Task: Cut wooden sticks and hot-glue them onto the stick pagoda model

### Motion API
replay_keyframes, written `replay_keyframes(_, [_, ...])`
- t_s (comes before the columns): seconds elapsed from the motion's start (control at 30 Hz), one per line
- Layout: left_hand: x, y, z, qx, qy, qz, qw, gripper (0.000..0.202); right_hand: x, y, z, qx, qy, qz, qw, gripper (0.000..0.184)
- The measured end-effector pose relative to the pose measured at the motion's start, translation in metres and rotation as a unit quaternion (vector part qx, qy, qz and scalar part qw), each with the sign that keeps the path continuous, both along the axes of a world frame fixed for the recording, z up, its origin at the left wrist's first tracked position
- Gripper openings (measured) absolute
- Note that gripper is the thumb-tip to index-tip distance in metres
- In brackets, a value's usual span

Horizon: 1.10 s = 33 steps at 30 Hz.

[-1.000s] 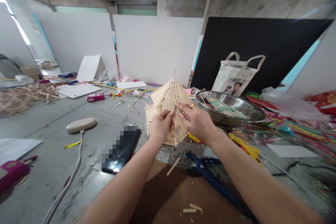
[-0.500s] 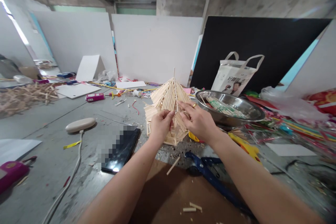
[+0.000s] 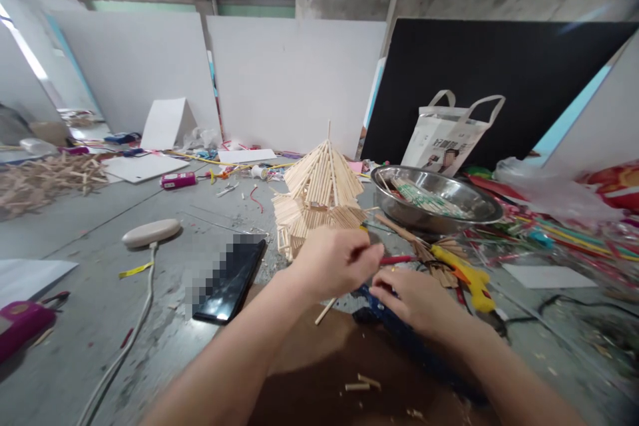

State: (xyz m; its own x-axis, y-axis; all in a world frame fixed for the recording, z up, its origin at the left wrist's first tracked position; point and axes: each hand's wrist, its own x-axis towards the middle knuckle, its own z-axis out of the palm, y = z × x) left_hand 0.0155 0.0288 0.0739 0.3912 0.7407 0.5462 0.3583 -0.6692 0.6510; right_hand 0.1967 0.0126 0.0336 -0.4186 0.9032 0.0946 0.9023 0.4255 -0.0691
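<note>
Stick model (image 3: pixel 327 176) stands upright just beyond our left hand (image 3: pixel 337 263), slightly left of it; that hand covers part of its lower front, and we can't tell if they touch. Our hands sit close together, fingertips nearly meeting. Left is loosely curled, palm side hidden, with a red stick-like piece (image 3: pixel 399 259) showing right by its fingers; can't tell if we hold it. Our right hand (image 3: pixel 424 303), bent over the blue cutter (image 3: pixel 394 333), hides most of the upper handles; grip on it unclear from here. Model is farther from the right hand, ahead and to its left. Beyond the right hand: steel bowl (image 3: pixel 424 218) with sticks in it. Right of that hand: yellow glue gun (image 3: pixel 474 279). Left of our left hand: black phone (image 3: pixel 239 286). Nearer us than both hands: brown board (image 3: pixel 299 373) with offcuts (image 3: pixel 357 387).
</note>
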Motion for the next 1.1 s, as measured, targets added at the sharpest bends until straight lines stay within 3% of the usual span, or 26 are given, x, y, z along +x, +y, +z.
replay_keyframes(0.07, [0.006, -0.005, -0.002, -0.008, 0.156, -0.017, 0.988, 0.025, 0.003, -0.003, -0.006, -0.044, -0.021, -0.016, 0.999, 0.02])
replay_keyframes(0.2, [0.013, -0.007, -0.02, -0.035, 0.447, -0.051, 0.892, 0.017, 0.009, -0.002, -0.013, -0.103, -0.016, -0.021, 0.994, 0.02])
replay_keyframes(0.27, [0.012, -0.005, -0.031, -0.06, 0.51, -0.041, 0.857, 0.023, 0.01, -0.001, -0.016, -0.111, -0.017, -0.02, 0.993, 0.02])
replay_keyframes(0.4, [0.007, -0.001, -0.049, -0.099, 0.539, -0.007, 0.836, 0.027, 0.01, 0.0, -0.018, -0.116, -0.023, -0.024, 0.993, 0.021])
replay_keyframes(0.63, [-0.003, 0.006, -0.067, -0.087, 0.525, -0.023, 0.847, 0.024, 0.011, -0.002, -0.018, -0.116, -0.014, -0.03, 0.993, 0.021])
replay_keyframes(0.87, [-0.005, 0.008, -0.063, -0.078, 0.511, -0.023, 0.856, 0.022, 0.012, -0.002, -0.012, -0.114, 0.008, -0.031, 0.993, 0.021])
replay_keyframes(1.0, [-0.004, 0.007, -0.049, -0.088, 0.416, -0.036, 0.904, 0.02, 0.008, -0.005, -0.006, -0.095, 0.131, -0.02, 0.987, 0.025])
replay_keyframes(1.1, [-0.001, 0.005, -0.041, -0.108, 0.294, -0.081, 0.946, 0.018, 0.004, -0.007, -0.004, -0.092, 0.266, -0.017, 0.96, 0.03])
